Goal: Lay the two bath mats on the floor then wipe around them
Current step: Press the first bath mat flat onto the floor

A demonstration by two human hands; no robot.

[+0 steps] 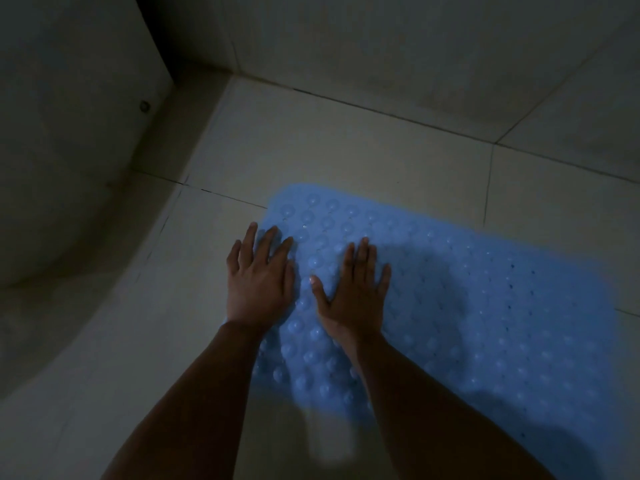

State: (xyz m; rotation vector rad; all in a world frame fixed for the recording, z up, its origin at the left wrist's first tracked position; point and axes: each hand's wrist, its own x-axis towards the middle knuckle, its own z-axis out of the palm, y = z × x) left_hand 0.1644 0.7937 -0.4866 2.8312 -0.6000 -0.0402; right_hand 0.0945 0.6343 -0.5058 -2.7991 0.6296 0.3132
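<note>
A light blue rubber bath mat (485, 306) with rows of round bumps and small holes lies flat on the pale tiled floor (346, 150), reaching from the centre to the right. My left hand (258, 275) rests palm down on the mat's left edge, fingers spread, some fingertips over the tile. Beside it my right hand (356, 289) presses flat on the mat, fingers apart. Neither hand holds anything. Only one mat is in view. The room is dim.
A curved pale fixture (69, 168) with a small round fitting fills the left side. Tiled walls (381, 39) meet the floor at the back. A pale blurred object (332, 441) sits between my forearms near the bottom.
</note>
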